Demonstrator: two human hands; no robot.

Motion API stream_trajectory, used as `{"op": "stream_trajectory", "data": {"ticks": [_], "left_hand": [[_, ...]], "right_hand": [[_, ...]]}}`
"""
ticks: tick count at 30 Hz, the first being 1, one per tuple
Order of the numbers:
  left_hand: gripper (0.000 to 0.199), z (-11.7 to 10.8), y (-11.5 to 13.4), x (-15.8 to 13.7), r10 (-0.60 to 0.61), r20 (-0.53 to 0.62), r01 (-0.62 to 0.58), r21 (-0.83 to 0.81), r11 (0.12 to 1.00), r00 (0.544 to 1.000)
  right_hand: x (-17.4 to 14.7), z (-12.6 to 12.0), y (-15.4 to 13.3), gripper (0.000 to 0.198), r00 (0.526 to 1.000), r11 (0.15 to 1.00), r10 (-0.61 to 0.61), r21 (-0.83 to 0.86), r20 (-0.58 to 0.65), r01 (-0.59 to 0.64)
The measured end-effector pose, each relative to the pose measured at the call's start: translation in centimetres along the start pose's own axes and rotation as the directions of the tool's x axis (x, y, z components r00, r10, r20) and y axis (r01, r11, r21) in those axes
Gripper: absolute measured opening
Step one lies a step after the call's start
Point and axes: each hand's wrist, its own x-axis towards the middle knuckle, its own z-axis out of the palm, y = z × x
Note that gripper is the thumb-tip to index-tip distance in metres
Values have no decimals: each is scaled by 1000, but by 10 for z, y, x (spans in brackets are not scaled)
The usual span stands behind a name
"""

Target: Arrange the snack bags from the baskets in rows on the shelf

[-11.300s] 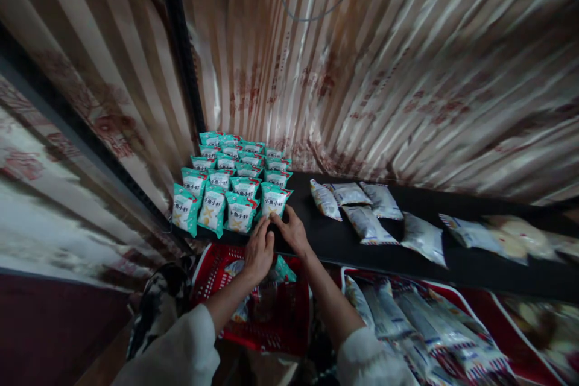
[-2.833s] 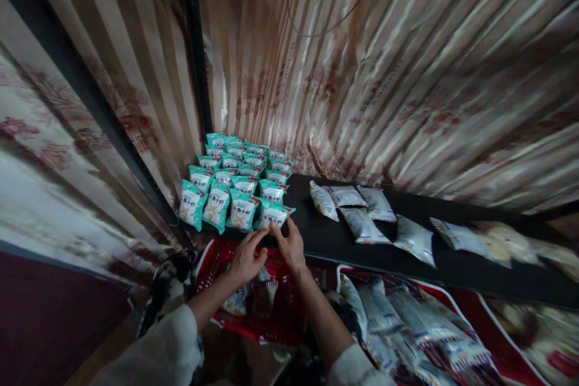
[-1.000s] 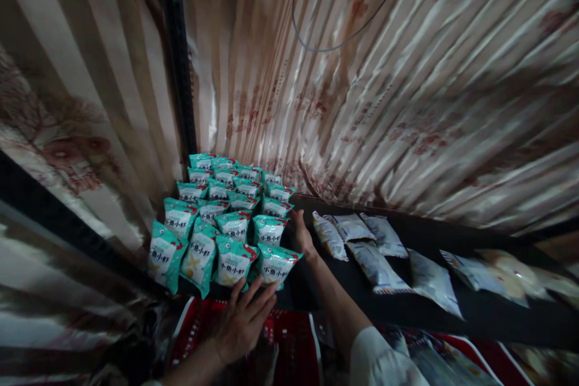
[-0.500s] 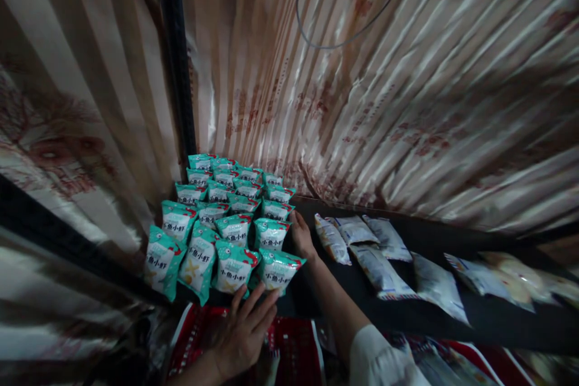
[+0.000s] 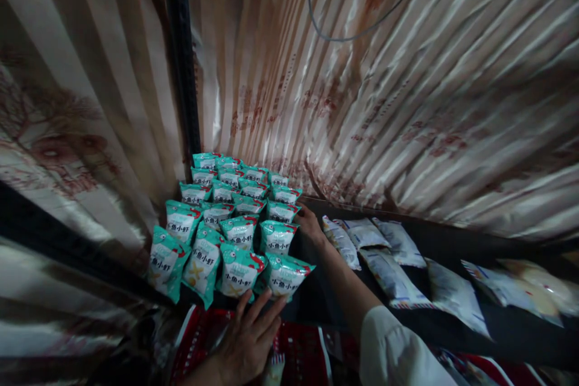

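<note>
Teal-and-white snack bags [image 5: 237, 232] stand upright in several rows on a dark shelf [image 5: 312, 295]. My left hand [image 5: 251, 338] is low in front of them, fingers spread, with the tips at the bottom edge of the front-row bags, near the front right bag [image 5: 287, 274]. At the right side of the rows, my right hand [image 5: 310, 223] reaches in, its fingers extended against the edge of a bag [image 5: 281, 212] further back. Part of those fingers is hidden by the bags. Neither hand grips a bag.
White-and-blue bags [image 5: 393, 277] lie flat on the shelf to the right, with yellowish bags [image 5: 536, 283] beyond. Red boxes [image 5: 301, 350] sit below the shelf's front edge. A dark post [image 5: 183, 60] stands at the back left, before a draped curtain [image 5: 253, 42]. A cable [image 5: 344, 39] hangs above.
The view has shifted slightly, so the bags appear a little further right. My right hand sits slightly further back along the side of the rows. My left hand stays at the front bags.
</note>
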Motion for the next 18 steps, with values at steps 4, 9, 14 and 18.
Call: {"op": "stream_trajectory", "data": {"ticks": [4,9,14,18], "left_hand": [[23,2,0,-2,-8,9,8,14,1000,1000],[23,1,0,-3,-10,29,10,-3,1000,1000],[22,2,1,-2,-8,-19,7,-25,1000,1000],[22,6,1,-4,-7,-17,6,-23,1000,1000]], "right_hand": [[1,-1,3,45,999,999,-21,42,-29,23],[3,4,3,45,1000,992,-20,122,-24,22],[7,13,4,45,1000,992,-5,126,-16,7],[9,15,2,46,997,997,-54,51,-49,56]]}}
